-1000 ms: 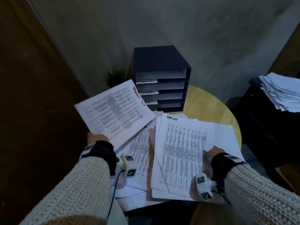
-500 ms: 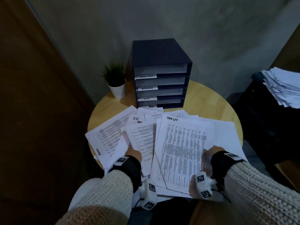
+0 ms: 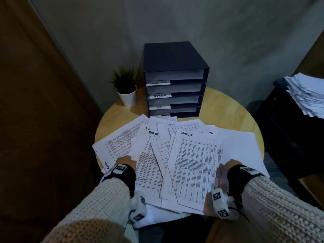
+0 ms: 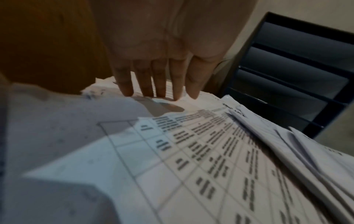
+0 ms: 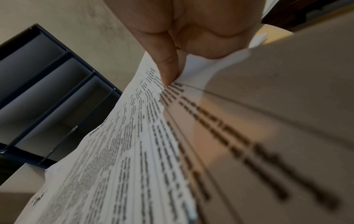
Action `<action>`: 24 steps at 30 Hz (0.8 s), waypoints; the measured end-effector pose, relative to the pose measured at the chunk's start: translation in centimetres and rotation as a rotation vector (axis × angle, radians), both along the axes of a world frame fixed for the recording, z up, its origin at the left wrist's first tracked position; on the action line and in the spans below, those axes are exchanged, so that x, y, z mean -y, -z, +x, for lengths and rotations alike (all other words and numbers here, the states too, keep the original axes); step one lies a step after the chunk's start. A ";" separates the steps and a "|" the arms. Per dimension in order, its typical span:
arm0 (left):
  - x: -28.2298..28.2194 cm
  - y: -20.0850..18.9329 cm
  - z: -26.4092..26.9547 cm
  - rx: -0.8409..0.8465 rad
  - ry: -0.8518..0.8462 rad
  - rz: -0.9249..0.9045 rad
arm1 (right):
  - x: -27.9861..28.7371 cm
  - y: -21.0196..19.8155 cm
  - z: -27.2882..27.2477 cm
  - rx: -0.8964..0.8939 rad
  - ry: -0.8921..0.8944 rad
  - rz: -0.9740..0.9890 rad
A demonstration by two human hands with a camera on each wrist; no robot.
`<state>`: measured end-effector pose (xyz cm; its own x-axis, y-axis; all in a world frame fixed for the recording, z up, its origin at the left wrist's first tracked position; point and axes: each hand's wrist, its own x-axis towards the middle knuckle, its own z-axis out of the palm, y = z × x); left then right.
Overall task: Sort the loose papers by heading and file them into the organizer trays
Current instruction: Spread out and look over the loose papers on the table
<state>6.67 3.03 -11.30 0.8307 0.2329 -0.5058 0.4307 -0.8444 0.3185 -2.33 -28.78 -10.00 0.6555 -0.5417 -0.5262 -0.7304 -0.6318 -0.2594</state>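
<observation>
Loose printed papers (image 3: 157, 146) lie fanned over the round wooden table (image 3: 228, 109). The dark organizer (image 3: 175, 79) with labelled trays stands at the back. My left hand (image 3: 125, 159) lies flat with straight fingers (image 4: 159, 81) touching the sheets at the left of the pile, next to a sheet marked ADMIN (image 3: 112, 149). My right hand (image 3: 226, 165) pinches the right edge of a sheet headed TASK LIST (image 3: 196, 158); its thumb (image 5: 168, 68) presses on top of the sheet (image 5: 134, 151), the fingers underneath.
A small potted plant (image 3: 125, 86) stands left of the organizer. Another stack of papers (image 3: 308, 93) sits on dark furniture at the right. A brown wall or door panel runs along the left. The table's near edge is covered by overhanging sheets.
My left hand has laid the ADMIN sheet down at the left of the pile, let go, and now rests flat on the papers. My right hand kept its pinch on the TASK LIST sheet.
</observation>
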 end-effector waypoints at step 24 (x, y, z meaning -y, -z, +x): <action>-2.4 -6.1 -0.6 0.455 -0.173 -0.207 | -1.2 -0.1 1.0 -0.025 -0.018 0.000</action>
